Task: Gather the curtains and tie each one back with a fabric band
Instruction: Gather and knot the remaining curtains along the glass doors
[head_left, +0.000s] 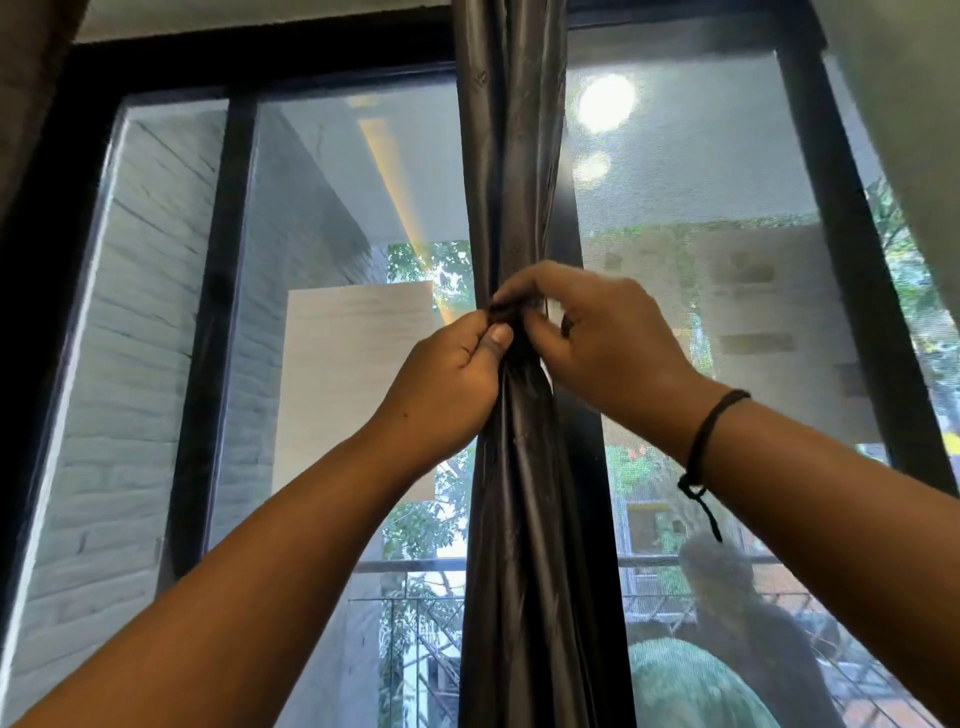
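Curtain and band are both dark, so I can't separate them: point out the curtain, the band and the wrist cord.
curtain (511, 493): head view, gathered folds below the hands.
band (506, 312): head view, dark strip between the fingertips.
wrist cord (709, 436): head view, strand across the right wrist.

A big window (332, 312) in daylight, seen from below.

Its black frame (223, 312) splits the panes; the right pane carries a fine mesh screen (701, 260) with a round glare spot (607, 102) on it. Outside on the left stands a pale brick wall (130, 338), with green trees (426, 270), a railing (410, 566) and a pale building (727, 291) beyond.
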